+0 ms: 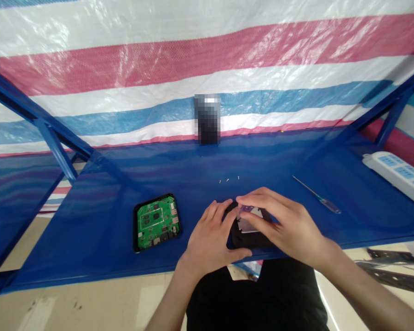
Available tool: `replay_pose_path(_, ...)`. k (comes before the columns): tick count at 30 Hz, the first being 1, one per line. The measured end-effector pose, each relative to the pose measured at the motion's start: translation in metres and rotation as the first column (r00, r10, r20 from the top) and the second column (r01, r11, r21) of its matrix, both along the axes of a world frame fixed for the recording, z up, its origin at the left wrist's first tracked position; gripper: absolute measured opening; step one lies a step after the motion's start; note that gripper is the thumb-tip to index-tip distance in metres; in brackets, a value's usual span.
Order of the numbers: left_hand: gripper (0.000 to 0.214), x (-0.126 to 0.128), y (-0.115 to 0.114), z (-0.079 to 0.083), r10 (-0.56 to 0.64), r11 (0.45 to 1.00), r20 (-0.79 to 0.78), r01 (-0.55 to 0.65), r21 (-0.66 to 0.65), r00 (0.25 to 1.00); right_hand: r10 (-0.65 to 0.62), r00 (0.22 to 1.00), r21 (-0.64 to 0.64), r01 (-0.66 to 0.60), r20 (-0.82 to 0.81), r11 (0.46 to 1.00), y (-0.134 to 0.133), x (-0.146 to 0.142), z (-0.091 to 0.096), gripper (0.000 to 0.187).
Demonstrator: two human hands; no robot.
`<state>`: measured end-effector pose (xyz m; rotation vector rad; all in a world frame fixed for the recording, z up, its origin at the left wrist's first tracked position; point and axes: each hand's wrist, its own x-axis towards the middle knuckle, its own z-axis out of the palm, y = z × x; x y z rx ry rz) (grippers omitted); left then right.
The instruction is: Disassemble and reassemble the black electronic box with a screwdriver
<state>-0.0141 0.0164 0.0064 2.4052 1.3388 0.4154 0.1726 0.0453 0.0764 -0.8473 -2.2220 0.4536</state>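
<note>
My left hand [212,236] and my right hand [283,225] both grip a small black box cover [250,232] near the front edge of the blue table [100,230]. A silvery metal plate [248,223] shows inside the cover, and my right fingers curl over its top. To the left lies the black base shell holding a green circuit board [157,222], face up and untouched. Three tiny screws [228,179] lie just beyond my hands.
A thin screwdriver [317,195] with a clear handle lies to the right. A white power strip [398,177] sits at the right edge. A dark upright object [207,118] stands at the back against a striped tarp. Blue frame bars [55,145] slant at both sides.
</note>
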Motion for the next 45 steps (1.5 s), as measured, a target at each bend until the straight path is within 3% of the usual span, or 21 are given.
replay_pose_path(7,0.088,0.000,-0.002,-0.001,-0.011,1.000,0.005,0.010,0.010,1.000,-0.011,0.999,0.108,0.016,-0.048,0.994,0.001,-0.009,0.002,0.012)
replay_pose_path(17,0.088,0.000,0.000,0.000,-0.017,1.000,0.000,0.017,0.005,1.000,0.136,0.987,-0.038,-0.133,0.082,0.990,0.003,-0.001,0.017,0.024)
replay_pose_path(21,0.086,0.000,-0.001,-0.001,-0.011,1.000,0.003,0.011,0.009,1.000,0.087,0.996,0.060,-0.085,-0.033,0.995,0.002,-0.008,0.014,0.009)
replay_pose_path(24,0.083,-0.001,-0.001,-0.002,-0.002,1.000,0.006,0.002,0.004,1.000,0.047,0.998,0.088,-0.043,-0.039,0.995,0.002,-0.009,0.013,0.011)
replay_pose_path(31,0.087,-0.002,-0.002,-0.003,0.005,1.000,0.015,-0.005,-0.012,1.000,0.138,0.985,-0.148,-0.121,0.106,0.981,0.003,-0.002,0.020,0.030)
replay_pose_path(38,0.085,-0.001,-0.002,-0.002,0.012,1.000,-0.002,-0.012,-0.019,1.000,0.027,0.996,0.107,-0.017,-0.091,0.994,0.000,-0.010,0.005,0.012)
replay_pose_path(42,0.084,0.000,-0.001,0.003,0.031,0.998,-0.033,-0.033,-0.053,0.999,-0.029,0.999,-0.002,0.029,-0.030,1.000,-0.004,-0.007,0.005,0.024)
replay_pose_path(45,0.083,0.000,0.000,0.006,0.024,0.997,-0.048,-0.027,-0.071,0.999,0.029,1.000,-0.089,-0.029,-0.004,0.996,-0.007,-0.003,0.009,0.024)
